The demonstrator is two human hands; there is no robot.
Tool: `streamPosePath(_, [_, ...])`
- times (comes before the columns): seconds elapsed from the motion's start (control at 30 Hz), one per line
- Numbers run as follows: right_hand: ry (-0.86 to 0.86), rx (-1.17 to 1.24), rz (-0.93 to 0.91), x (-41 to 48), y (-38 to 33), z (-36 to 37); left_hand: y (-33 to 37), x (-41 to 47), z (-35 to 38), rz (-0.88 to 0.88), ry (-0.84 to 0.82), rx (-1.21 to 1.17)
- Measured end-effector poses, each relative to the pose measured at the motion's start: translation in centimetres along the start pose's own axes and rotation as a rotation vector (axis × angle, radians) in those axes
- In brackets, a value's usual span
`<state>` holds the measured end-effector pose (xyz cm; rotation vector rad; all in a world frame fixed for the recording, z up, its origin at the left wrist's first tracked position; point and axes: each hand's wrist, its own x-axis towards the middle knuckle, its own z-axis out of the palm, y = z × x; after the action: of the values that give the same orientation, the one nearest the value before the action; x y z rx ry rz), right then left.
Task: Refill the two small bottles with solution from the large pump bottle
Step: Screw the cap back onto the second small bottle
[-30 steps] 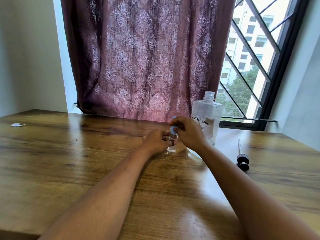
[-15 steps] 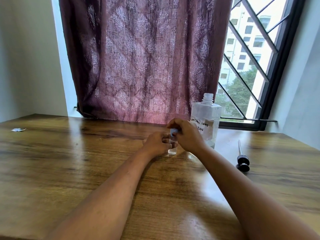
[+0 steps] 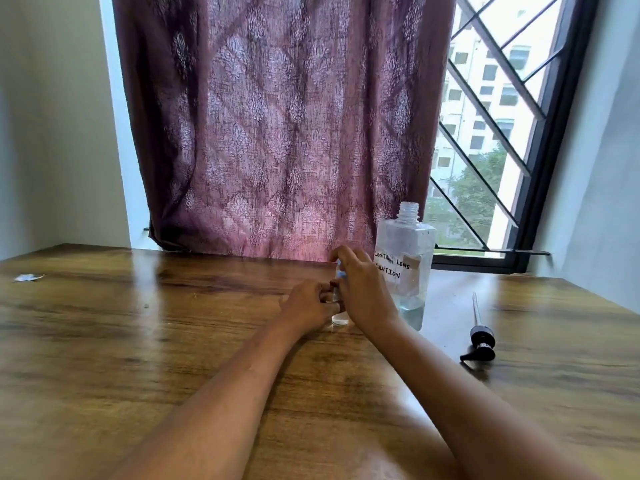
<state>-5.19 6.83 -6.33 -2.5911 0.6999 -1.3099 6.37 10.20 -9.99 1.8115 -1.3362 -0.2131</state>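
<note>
A small clear bottle [image 3: 339, 318] stands upright on the wooden table [image 3: 173, 341], mostly hidden between my hands. My left hand [image 3: 308, 306] grips its body from the left. My right hand [image 3: 363, 292] curls over its top, fingers round the pale blue cap [image 3: 340, 273]. Just behind and to the right stands the large clear bottle [image 3: 405, 265], uncapped, with a handwritten label and a little liquid at its bottom. Its black pump head [image 3: 479, 337] with a long tube lies on the table further right. I see no second small bottle.
A patterned maroon curtain [image 3: 277, 133] hangs behind the table's far edge. A barred window [image 3: 491, 133] is at the right. A small scrap of wrapper [image 3: 27, 277] lies at the far left of the table.
The view has tilted slightly, so hands and bottles sit a bit lower in frame. Both hands stay on the small bottle, with the right hand's fingers shifting on the cap.
</note>
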Motion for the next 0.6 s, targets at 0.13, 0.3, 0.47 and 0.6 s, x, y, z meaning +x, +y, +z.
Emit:
streamPosePath(0.13, [0.078, 0.018, -0.019, 0.2, -0.3, -0.2, -0.5, 0.5, 0.1, -0.069, 0.174, 0.085])
streamPosePath(0.3, [0.059, 0.035, 0.051, 0.0, 0.2, -0.5, -2.5, 0.9, -0.5, -0.132, 0.332, -0.031])
streamPosePath(0.47, [-0.244, -0.146, 0.178, -0.9, 1.6, 0.0, -2.0, 2.7, -1.5, -0.199, 0.266, -0.050])
streamPosePath(0.6, [-0.352, -0.190, 0.214, -1.1, 1.7, 0.6, -2.4, 4.2, -1.1, -0.239, 0.265, -0.082])
